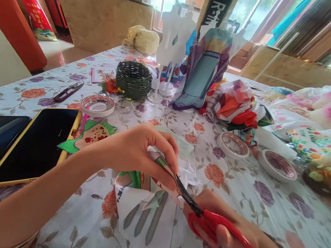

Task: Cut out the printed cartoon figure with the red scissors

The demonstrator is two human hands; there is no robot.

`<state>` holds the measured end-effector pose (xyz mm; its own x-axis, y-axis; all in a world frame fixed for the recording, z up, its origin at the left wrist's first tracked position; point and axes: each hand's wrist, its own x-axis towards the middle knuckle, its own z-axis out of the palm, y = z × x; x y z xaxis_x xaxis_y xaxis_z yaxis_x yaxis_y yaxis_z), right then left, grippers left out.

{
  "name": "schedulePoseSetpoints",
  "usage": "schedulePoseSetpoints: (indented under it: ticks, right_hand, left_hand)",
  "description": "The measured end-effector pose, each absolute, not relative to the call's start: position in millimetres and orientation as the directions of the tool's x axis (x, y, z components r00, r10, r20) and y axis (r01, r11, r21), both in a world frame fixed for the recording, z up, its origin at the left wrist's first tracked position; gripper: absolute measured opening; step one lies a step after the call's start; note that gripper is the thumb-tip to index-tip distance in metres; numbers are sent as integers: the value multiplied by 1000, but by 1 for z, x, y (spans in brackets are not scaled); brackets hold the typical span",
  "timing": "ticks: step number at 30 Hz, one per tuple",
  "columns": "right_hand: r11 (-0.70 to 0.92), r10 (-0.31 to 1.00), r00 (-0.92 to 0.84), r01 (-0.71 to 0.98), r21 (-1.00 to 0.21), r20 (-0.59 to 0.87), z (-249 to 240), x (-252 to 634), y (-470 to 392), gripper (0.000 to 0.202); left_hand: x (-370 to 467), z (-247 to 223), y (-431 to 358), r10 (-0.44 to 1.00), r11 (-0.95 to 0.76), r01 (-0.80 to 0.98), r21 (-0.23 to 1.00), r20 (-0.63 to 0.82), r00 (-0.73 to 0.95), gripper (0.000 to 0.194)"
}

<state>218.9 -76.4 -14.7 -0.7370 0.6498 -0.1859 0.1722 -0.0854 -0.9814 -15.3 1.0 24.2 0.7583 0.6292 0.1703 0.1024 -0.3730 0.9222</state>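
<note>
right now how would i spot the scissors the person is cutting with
On the flowered tablecloth, look at the near edge where the right hand meets the printed paper. The scissors have bright red handles, unlike the small dark snips far left.

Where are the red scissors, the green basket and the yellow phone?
Red scissors [214,226]: head view, on the red handle in the right hand.
Green basket [133,80]: head view, on its woven side wall.
Yellow phone [36,146]: head view, on the middle of its dark screen.
</note>
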Motion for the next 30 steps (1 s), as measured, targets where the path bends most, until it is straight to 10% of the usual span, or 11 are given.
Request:
schedulePoseSetpoints:
  ticks: [30]
  right_hand:
    - [-65, 673, -729, 111, -992, -125, -22, 219, -77, 59]
  left_hand:
    - [-15, 23, 1, 628, -386, 91, 918, 189, 755, 10]
